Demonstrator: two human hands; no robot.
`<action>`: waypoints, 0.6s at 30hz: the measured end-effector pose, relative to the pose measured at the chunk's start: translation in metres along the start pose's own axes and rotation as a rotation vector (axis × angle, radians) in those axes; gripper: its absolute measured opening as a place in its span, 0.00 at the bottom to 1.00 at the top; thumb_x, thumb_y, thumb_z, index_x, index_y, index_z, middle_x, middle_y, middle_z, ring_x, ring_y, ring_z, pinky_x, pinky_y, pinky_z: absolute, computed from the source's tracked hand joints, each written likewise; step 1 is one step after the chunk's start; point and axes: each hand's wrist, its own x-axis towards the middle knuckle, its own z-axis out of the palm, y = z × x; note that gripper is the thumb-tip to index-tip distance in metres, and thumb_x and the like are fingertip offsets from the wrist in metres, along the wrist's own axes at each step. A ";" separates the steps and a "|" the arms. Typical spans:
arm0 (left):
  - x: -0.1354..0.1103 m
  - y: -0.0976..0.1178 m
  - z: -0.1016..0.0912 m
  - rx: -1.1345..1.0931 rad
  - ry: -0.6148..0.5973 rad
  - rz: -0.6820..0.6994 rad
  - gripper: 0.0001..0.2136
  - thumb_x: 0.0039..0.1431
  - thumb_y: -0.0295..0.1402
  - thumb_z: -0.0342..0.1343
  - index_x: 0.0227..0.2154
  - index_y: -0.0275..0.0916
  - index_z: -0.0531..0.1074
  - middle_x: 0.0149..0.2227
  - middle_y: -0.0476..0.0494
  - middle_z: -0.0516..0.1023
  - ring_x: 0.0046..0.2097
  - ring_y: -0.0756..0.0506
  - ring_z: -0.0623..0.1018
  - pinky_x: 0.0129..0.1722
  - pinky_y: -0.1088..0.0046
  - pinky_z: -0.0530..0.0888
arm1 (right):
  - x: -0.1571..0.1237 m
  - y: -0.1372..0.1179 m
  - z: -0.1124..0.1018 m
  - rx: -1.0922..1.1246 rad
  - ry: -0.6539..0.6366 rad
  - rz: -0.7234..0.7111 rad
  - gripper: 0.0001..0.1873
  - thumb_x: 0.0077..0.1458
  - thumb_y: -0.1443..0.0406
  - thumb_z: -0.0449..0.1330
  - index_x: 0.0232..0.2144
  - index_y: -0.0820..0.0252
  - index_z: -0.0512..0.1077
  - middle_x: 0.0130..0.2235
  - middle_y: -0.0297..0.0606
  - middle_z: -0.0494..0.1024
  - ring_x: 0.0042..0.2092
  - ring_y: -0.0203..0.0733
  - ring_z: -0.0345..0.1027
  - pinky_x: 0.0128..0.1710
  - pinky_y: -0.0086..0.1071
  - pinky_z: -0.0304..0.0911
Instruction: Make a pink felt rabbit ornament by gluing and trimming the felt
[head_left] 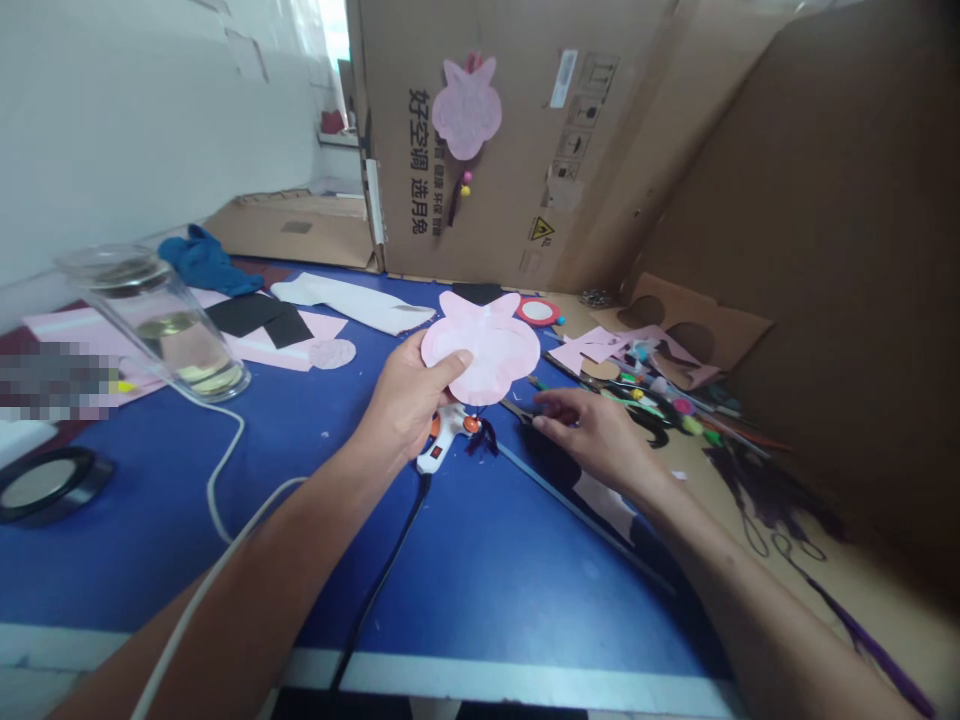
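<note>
Between the thumb and fingers of my left hand [416,390] is a pink paper cutout [491,345] with a scalloped outline and two points on top, held up above the table. Below it lies a white hot glue gun [442,450] with orange parts and a red switch, its lower end toward me. A dark purple tassel [485,436] hangs or lies beside the gun; I cannot tell which. My right hand [592,430] hovers over the table to the right, fingers loosely curled and apart. Near its fingertips is a slim metallic tool [516,410], partly hidden.
A similar pink cutout [466,110] with beads is fixed to the cardboard wall [517,200]. A glass of liquid [187,350], black tape roll [52,485] and white cable [225,470] occupy the left. Paper scraps [592,345], beads and purple cords [825,590] crowd the right.
</note>
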 end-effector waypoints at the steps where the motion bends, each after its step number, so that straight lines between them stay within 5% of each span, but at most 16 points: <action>1: -0.001 -0.001 0.001 -0.005 -0.004 -0.005 0.16 0.53 0.22 0.70 0.46 0.36 0.81 0.46 0.37 0.87 0.47 0.36 0.87 0.44 0.59 0.86 | -0.001 -0.005 0.001 0.135 -0.012 0.029 0.20 0.56 0.54 0.70 0.48 0.58 0.84 0.37 0.41 0.84 0.37 0.45 0.74 0.37 0.38 0.66; 6: -0.004 -0.010 0.002 -0.003 -0.066 -0.012 0.18 0.52 0.26 0.72 0.47 0.37 0.81 0.47 0.36 0.87 0.47 0.37 0.86 0.42 0.64 0.84 | -0.006 -0.027 0.015 0.637 -0.054 0.114 0.25 0.47 0.48 0.78 0.41 0.55 0.83 0.38 0.37 0.83 0.35 0.40 0.70 0.37 0.35 0.68; 18: -0.010 -0.023 0.006 0.084 -0.157 -0.055 0.18 0.53 0.30 0.73 0.48 0.37 0.80 0.47 0.36 0.87 0.40 0.42 0.85 0.37 0.68 0.81 | -0.009 -0.029 0.025 0.601 0.022 0.108 0.25 0.49 0.44 0.75 0.27 0.58 0.78 0.27 0.35 0.77 0.29 0.39 0.62 0.31 0.34 0.58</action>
